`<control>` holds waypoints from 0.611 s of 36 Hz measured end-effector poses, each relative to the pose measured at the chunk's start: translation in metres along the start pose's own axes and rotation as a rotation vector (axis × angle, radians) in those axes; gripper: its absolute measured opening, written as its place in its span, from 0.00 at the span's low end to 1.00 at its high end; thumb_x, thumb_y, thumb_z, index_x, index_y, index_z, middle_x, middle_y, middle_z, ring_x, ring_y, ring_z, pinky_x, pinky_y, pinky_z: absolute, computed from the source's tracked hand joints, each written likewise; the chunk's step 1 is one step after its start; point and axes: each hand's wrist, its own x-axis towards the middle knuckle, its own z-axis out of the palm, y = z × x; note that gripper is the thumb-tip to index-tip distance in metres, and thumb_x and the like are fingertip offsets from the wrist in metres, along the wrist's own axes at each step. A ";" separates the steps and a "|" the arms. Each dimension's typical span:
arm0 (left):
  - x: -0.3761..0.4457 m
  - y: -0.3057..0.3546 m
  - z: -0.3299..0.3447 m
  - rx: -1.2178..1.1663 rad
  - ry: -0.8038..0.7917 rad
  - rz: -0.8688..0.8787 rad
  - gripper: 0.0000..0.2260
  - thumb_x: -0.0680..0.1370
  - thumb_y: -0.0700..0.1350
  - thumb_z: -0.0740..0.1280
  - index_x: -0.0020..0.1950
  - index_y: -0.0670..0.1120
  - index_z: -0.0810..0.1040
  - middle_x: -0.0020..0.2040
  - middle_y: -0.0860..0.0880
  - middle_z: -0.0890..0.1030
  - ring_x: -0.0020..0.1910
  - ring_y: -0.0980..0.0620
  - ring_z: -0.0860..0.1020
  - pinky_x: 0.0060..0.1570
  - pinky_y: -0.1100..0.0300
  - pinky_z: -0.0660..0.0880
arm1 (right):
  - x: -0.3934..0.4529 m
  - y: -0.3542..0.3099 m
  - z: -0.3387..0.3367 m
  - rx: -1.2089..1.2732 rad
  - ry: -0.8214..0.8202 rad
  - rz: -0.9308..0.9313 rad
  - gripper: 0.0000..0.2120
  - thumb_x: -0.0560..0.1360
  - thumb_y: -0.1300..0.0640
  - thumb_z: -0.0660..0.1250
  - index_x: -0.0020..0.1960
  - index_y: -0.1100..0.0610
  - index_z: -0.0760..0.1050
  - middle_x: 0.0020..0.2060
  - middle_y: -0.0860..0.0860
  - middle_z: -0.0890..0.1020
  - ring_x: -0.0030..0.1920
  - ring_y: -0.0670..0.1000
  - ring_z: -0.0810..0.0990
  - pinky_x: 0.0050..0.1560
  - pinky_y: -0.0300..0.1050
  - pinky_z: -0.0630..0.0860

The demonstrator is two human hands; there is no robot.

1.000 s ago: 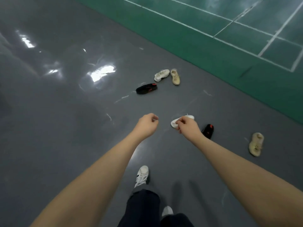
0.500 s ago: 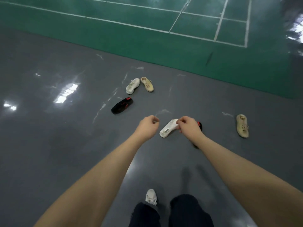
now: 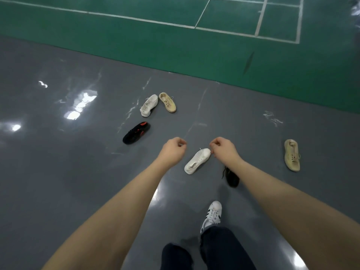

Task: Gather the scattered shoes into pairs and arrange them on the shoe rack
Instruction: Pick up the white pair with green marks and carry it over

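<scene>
A: What are the hands doing?

B: Both arms are reaching forward. The left hand (image 3: 174, 151) is curling into a loose fist, gripping nothing. The right hand (image 3: 224, 151) is also curling, its fingertips showing right at the near white shoe's (image 3: 197, 161) heel end; whether they are pinching it or only overlapping it, I cannot tell.

A: And the other shoes?

B: All are lying on the grey floor (image 3: 58, 172). At eleven o'clock of the hands, a black shoe with red trim (image 3: 136, 133) is sitting alone. Further out, around twelve, a second white shoe (image 3: 149, 105) and a tan shoe (image 3: 167, 102) are lying toe to toe. At three o'clock, well apart, is the other tan shoe (image 3: 292, 154).

A: Anything getting in the way?

B: The right forearm is covering most of a second black shoe (image 3: 231, 177) just beside the near white one. The person's own striped sneaker (image 3: 212, 214) is standing at six o'clock. The green court (image 3: 175, 47) is stretching beyond.
</scene>
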 end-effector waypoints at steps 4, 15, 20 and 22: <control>0.040 0.016 0.008 -0.013 0.000 -0.040 0.12 0.78 0.42 0.59 0.59 0.45 0.76 0.55 0.45 0.79 0.53 0.45 0.79 0.50 0.57 0.74 | 0.041 -0.003 -0.017 -0.043 -0.015 0.003 0.08 0.76 0.63 0.57 0.43 0.57 0.74 0.39 0.54 0.79 0.41 0.54 0.76 0.45 0.46 0.74; 0.177 -0.004 0.040 0.051 -0.059 -0.100 0.12 0.79 0.43 0.59 0.60 0.45 0.75 0.53 0.46 0.80 0.53 0.46 0.79 0.52 0.57 0.74 | 0.168 0.039 0.005 -0.121 -0.078 0.111 0.07 0.77 0.62 0.58 0.47 0.60 0.76 0.43 0.55 0.80 0.46 0.53 0.77 0.47 0.43 0.71; 0.246 -0.037 0.065 0.071 -0.092 -0.102 0.12 0.78 0.42 0.59 0.59 0.45 0.76 0.50 0.47 0.80 0.51 0.47 0.80 0.50 0.59 0.73 | 0.235 0.080 0.032 -0.103 -0.054 0.177 0.07 0.77 0.62 0.58 0.47 0.57 0.75 0.43 0.54 0.80 0.50 0.56 0.79 0.47 0.42 0.71; 0.273 -0.050 0.074 0.081 -0.100 -0.096 0.12 0.79 0.42 0.58 0.59 0.44 0.76 0.52 0.46 0.81 0.52 0.47 0.79 0.48 0.60 0.73 | 0.256 0.097 0.045 -0.111 -0.043 0.198 0.06 0.77 0.61 0.59 0.47 0.57 0.75 0.43 0.53 0.79 0.50 0.55 0.79 0.45 0.41 0.69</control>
